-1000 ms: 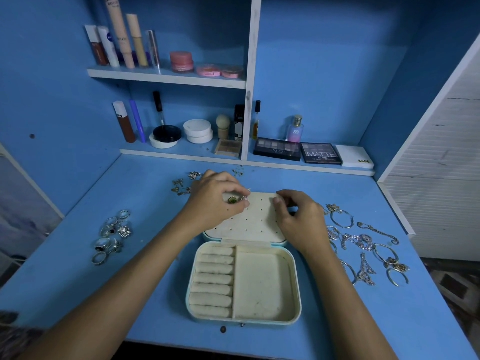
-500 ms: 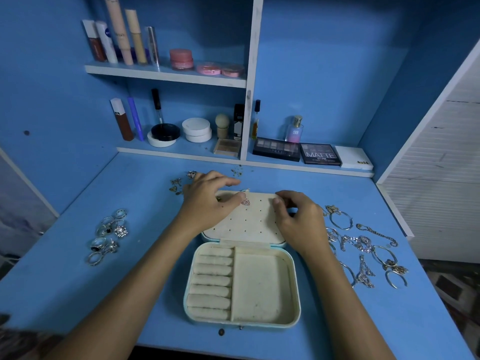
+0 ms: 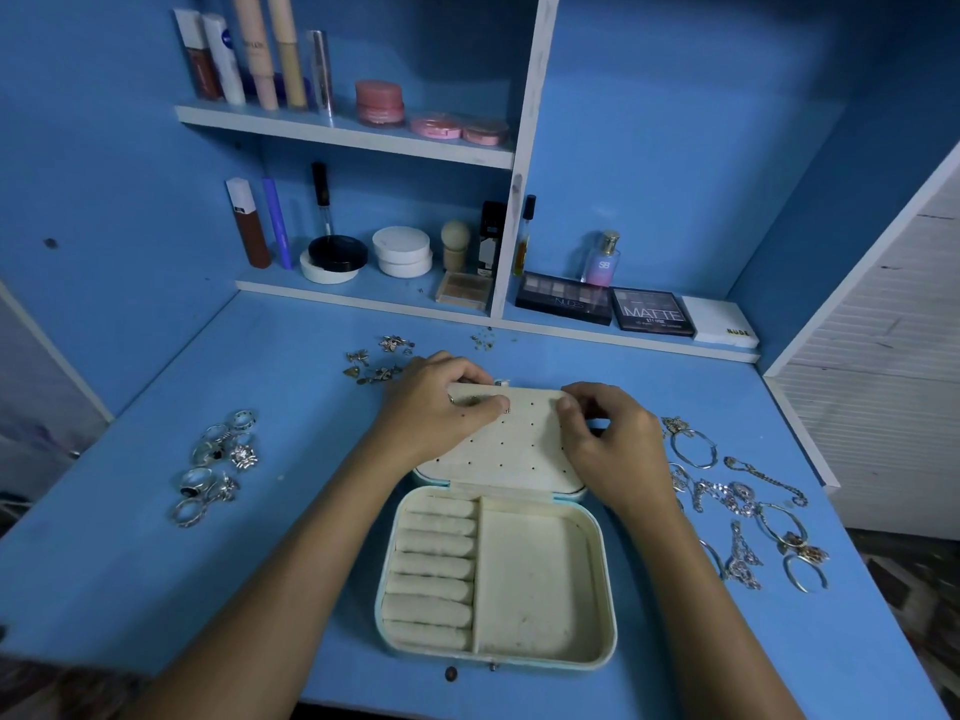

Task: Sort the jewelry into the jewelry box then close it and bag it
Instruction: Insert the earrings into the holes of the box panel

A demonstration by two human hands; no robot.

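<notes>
Since the last frames: the left hand (image 3: 441, 407) has slid right and flattened over the far-left part of the lid (image 3: 514, 439). A second ago it pinched a green-stone earring above the lid; now I see only a small dark stud (image 3: 506, 409) at its fingertips, and cannot tell if the fingers grip it or press it. The right hand (image 3: 608, 439) has barely shifted. The box (image 3: 496, 579) lies where it did.

One desk (image 3: 156, 563), blue. One box, near centre, open, lid laid flat on the far side. The base has two parts: on the left a ring holder of seven rolls (image 3: 434, 569), nothing slotted in; on the right one open tray (image 3: 535, 579), nothing in it but specks. The lid's pad has rows of small holes, and the stud sits at its far-left area.

Right hand: fingers curled over the lid's far-right edge, thumb and forefinger close together. Whether they hold anything I cannot tell.

Loose jewelry, three groups, all on the desk outside the box:
- rings (image 3: 218, 465), left, about ten, too bunched to count surely
- bracelets and chains (image 3: 743, 506), right, tangled, count unclear
- small earrings or charms (image 3: 376, 361), far side, just beyond the left hand

Two shelves (image 3: 343, 132) behind hold cosmetics.
</notes>
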